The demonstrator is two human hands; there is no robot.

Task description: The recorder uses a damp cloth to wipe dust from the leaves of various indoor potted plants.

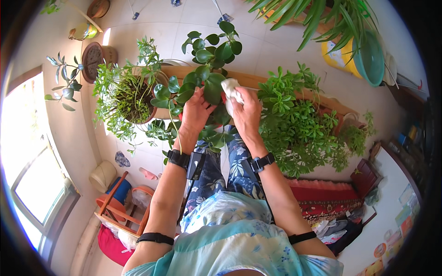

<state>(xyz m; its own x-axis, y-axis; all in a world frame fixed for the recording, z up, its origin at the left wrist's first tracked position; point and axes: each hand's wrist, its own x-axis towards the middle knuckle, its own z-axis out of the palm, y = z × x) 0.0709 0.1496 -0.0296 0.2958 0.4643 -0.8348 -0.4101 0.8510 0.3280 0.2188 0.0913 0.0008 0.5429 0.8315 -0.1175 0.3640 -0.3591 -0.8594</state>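
Note:
A potted plant with large, round, glossy dark green leaves [213, 88] stands before me on a wooden plank bench [246, 79]. My left hand [197, 112] is among its leaves, with curled fingers and the thumb at the lower edge of one big leaf. Leaves partly cover the fingertips. My right hand [248, 110] grips a crumpled white cloth [231, 88], pressed close to the right side of that same leaf. A bit of red shows between the leaves, mostly covered. Black straps go round both of my wrists.
A bushy green plant [294, 119] crowds the right of the bench; a feathery potted one [131, 99] stands left. Behind are a teal basin [369, 59] and a brown pot [94, 60]. A wooden chair [124, 209] stands lower left, a red-covered seat [322, 195] lower right.

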